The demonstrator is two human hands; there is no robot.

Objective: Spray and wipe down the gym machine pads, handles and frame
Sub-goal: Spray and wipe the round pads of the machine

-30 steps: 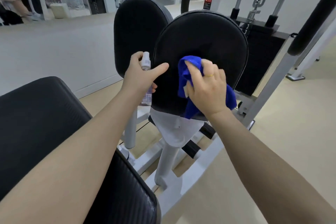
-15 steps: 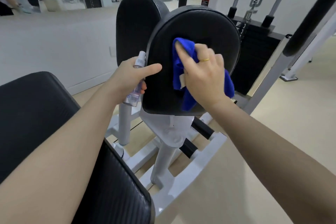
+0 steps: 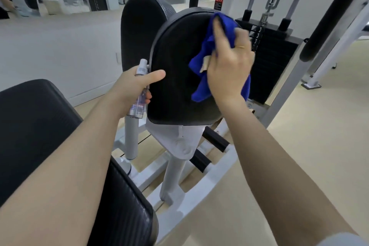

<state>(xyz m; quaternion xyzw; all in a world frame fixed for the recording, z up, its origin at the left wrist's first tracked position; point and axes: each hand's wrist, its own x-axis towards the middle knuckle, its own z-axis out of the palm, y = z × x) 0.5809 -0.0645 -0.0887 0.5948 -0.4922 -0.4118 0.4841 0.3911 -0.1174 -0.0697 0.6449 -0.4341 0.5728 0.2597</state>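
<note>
A black upright pad (image 3: 175, 78) of the gym machine faces me at the centre. My right hand (image 3: 229, 66) presses a blue cloth (image 3: 217, 34) against the pad's upper right part, near its top edge. My left hand (image 3: 135, 84) holds a small clear spray bottle (image 3: 139, 90) at the pad's left edge, thumb resting on the pad face. A second black pad (image 3: 141, 26) stands behind it to the left. The white frame (image 3: 199, 185) runs along the floor below.
A large black seat pad (image 3: 40, 126) fills the lower left, under my left arm. A black weight stack (image 3: 273, 62) with guide rods stands behind the pad on the right. A padded black bar (image 3: 331, 18) on a white post slants at the right. A mirror lines the left wall.
My right hand has slid the blue cloth up and to the right over the pad, from its middle to near the top edge. My left hand stays at the pad's left edge with the bottle.
</note>
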